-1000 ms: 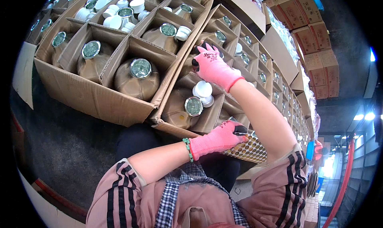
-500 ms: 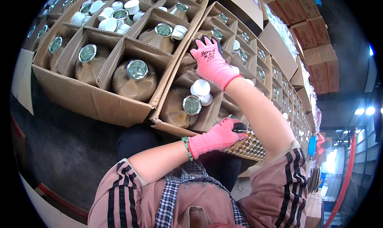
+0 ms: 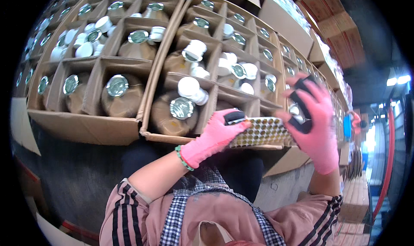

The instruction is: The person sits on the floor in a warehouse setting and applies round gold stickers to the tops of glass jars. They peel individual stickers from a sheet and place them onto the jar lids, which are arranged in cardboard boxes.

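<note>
My left hand, in a pink glove with black fingertips, pinches the left edge of a sheet of round gold stickers at the front of a carton. My right hand, gloved alike, is beside the sheet's right end. Its fingers are apart and blurred, the thumb close to the sheet's corner; whether it touches is unclear. Left of the sheet, a wide glass jar sits in a carton cell, its round mouth uncovered. White caps lie against that jar. Behind it, another white cap rests tilted at a jar's mouth.
Cardboard dividers split the near carton into cells of jars and loose white caps. A second carton of jars adjoins it on the left. More jar cartons run away to the right. Stacked brown boxes stand at the far right.
My right hand has drawn back from above the carton cells toward the sheet's right end, its fingers spreading. My left hand has raised the sheet slightly. The view has shifted.
</note>
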The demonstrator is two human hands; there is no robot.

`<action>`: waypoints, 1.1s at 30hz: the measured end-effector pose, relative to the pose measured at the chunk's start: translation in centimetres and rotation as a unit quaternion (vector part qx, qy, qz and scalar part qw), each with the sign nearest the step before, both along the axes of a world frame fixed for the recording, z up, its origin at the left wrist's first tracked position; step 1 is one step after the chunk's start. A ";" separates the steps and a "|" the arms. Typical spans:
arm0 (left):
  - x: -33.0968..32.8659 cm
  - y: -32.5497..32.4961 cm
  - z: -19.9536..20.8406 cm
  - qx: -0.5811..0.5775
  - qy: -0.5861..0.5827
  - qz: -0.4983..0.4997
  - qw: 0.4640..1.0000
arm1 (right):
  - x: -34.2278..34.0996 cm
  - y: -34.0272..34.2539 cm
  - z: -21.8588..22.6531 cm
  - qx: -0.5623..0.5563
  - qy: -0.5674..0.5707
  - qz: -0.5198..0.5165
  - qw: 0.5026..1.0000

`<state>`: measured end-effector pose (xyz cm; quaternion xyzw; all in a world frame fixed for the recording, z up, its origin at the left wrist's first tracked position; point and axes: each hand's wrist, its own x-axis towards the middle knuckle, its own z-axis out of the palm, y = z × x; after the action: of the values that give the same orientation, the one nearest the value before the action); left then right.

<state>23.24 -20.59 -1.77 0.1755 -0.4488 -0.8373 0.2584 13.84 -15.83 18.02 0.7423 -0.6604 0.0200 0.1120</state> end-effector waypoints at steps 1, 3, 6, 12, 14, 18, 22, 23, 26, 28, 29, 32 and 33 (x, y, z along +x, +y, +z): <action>0.0 0.0 0.0 0.017 0.011 0.012 1.000 | -0.7 1.0 -0.7 0.049 -0.025 -0.036 0.998; 0.2 -0.2 0.3 0.018 0.004 0.020 1.000 | -2.8 2.6 -2.7 0.080 -0.037 -0.065 0.994; -0.1 0.0 0.4 -0.034 -0.026 0.044 0.998 | -4.9 4.2 -4.4 0.080 -0.064 -0.106 0.989; 0.2 0.0 0.6 -0.124 -0.025 0.030 0.991 | -5.5 5.2 -4.7 0.071 -0.145 -0.099 0.982; 0.4 0.0 1.1 -0.157 -0.020 0.027 0.987 | -5.5 5.5 -4.6 0.074 -0.138 -0.085 0.984; 0.2 0.2 0.4 -0.195 0.014 0.068 0.978 | -4.9 6.0 -5.0 0.047 -0.096 -0.065 0.992; 0.2 0.4 0.3 -0.217 0.020 0.092 0.972 | -4.8 5.8 -4.8 0.055 -0.104 -0.077 0.990; 0.2 0.5 0.2 -0.212 0.019 0.097 0.972 | -4.8 5.7 -5.0 0.042 -0.098 -0.078 0.991; 0.3 0.8 0.1 -0.211 0.023 0.113 0.971 | -4.6 5.3 -5.0 0.019 -0.047 -0.071 0.996; 0.3 0.8 0.3 -0.218 0.026 0.105 0.970 | -3.9 5.2 -4.7 0.017 -0.010 -0.078 0.997; 0.4 0.7 0.4 -0.223 0.027 0.104 0.969 | -3.6 5.1 -4.5 0.016 0.007 -0.068 0.998; 0.6 0.4 0.3 -0.235 0.028 0.096 0.967 | -2.7 5.1 -3.7 0.040 0.041 -0.050 0.997; 0.6 0.3 0.3 -0.239 0.031 0.097 0.966 | -2.7 5.1 -3.7 0.049 0.032 -0.051 0.997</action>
<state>23.83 -20.25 -1.48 0.1254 -0.6085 -0.6819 0.3861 11.10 -10.77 14.33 0.7126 -0.6936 -0.0417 0.0969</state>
